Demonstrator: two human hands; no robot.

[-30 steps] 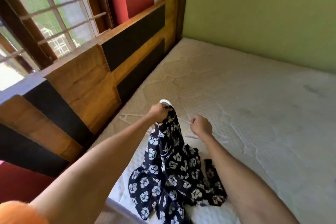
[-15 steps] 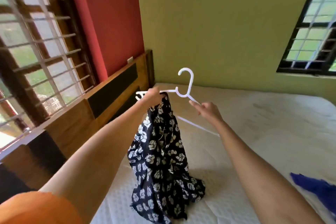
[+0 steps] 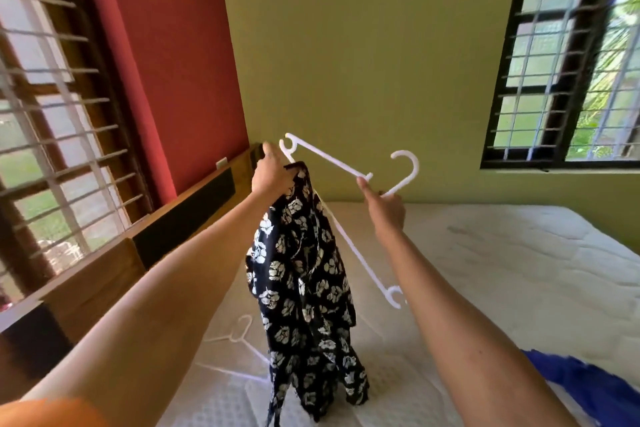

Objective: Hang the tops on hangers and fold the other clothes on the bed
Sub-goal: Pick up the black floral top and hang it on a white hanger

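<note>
Left hand: the left hand [image 3: 273,172] grips a bunched edge of the floral top [image 3: 304,291] together with one end of the white hanger [image 3: 337,163], holding both up above the bed [image 3: 502,270].
Right hand: the right hand [image 3: 386,206] pinches the hanger at the base of its hook, fingers curled round the plastic.
Floral top: dark with a white flower print, it hangs in a crumpled column from the left hand, its lower end trailing onto the mattress; not yet on the hanger.
Hanger: tilted steeply, its far arm pointing down beside the cloth.
Risk, tangling: with the fabric bunched, the neck opening is hard to find, so the hanger arm may thread a sleeve or snag.
Risk, dropping: one hand holds cloth and plastic at once; a shifted grip could let the top slide to the bed.
Also on the bed: a spare hanger [image 3: 235,336] and a blue garment [image 3: 588,385].
</note>
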